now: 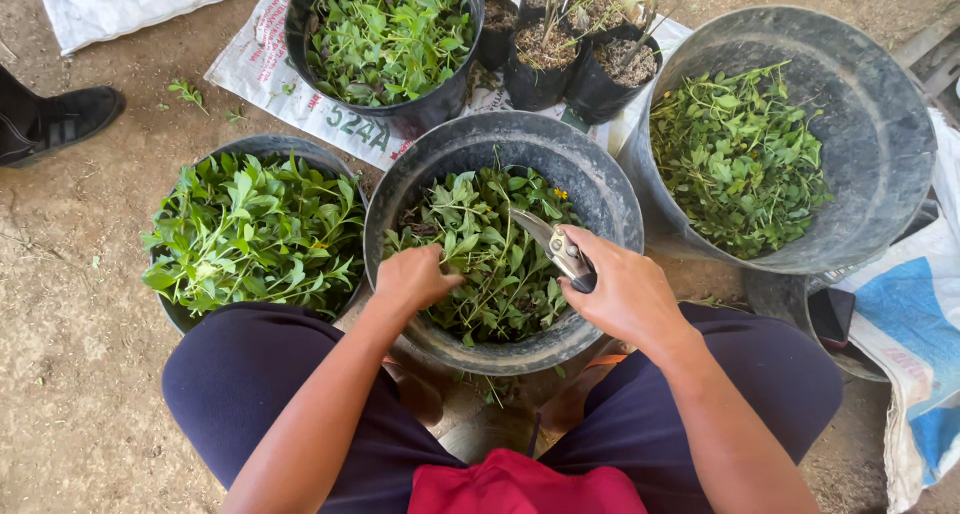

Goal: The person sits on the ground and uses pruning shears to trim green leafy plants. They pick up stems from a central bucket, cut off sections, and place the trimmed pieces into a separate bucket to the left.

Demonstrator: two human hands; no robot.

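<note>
Fig.: seated person, head view, hands over a bucket of green cuttings.

Step in hand: gathering a sprig from the centre bucket (pixel 600 189), by the look of it; cutting not yet begun on this stem.

Left hand (pixel 415 277): fingers curled down into the leafy cuttings (pixel 480 244), pinching or bunching stems; exact stem hidden by knuckles.

Right hand (pixel 625 294): wrapped round the handles of pruning shears (pixel 555 244), blade tip aimed toward bucket middle; can't tell whether blades are parted or shut.

Where the work is: centre bucket sits on the ground betw. the knees, touching the thighs' edge; cuttings fill its lower half.

Next move calls for: prob. lifting one stem clear w/ left hand so the shears can reach it w/o catching neighbouring leaves or the fingers, which lie near the blade.

Around: left bucket (pixel 190 319) heaped w/ broad leaves, just beside the left knee; rear bucket (pixel 300 14) w/ finer sprigs; large grey tub (pixel 880 124) at right, partly filled; black nursery bags (pixel 590 54) of soil behind; white sacking (pixel 270 69) under them.

In the way: tangled foliage hides stem bases; bucket rims crowd close together. A shoe (pixel 60 124) of another person at far left, well apart.
</note>
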